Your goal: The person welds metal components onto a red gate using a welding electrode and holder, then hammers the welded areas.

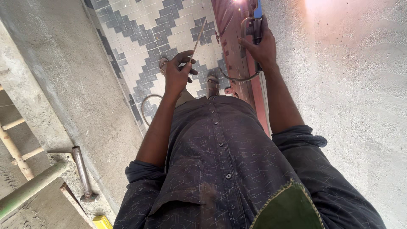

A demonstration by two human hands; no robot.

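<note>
My left hand (178, 72) pinches a thin metal rod (197, 39) that slants up toward the red-brown metal frame (232, 38). Higher up, my right hand (262, 46) is closed on a blue-handled welding holder (256, 21) held against that frame beside the plastered wall. A bright glare shows at the top of the frame, near the holder's tip. A dark cable (237, 78) loops down below my right hand. My dark patterned shirt fills the lower middle of the view.
Grey-and-white patterned floor tiles (152, 29) lie far below, with my sandalled feet (213, 86) on them. A hammer (83, 174) rests on a concrete ledge at lower left, near a wooden pole (29, 188) and a small yellow object (101, 221). Plaster walls stand on both sides.
</note>
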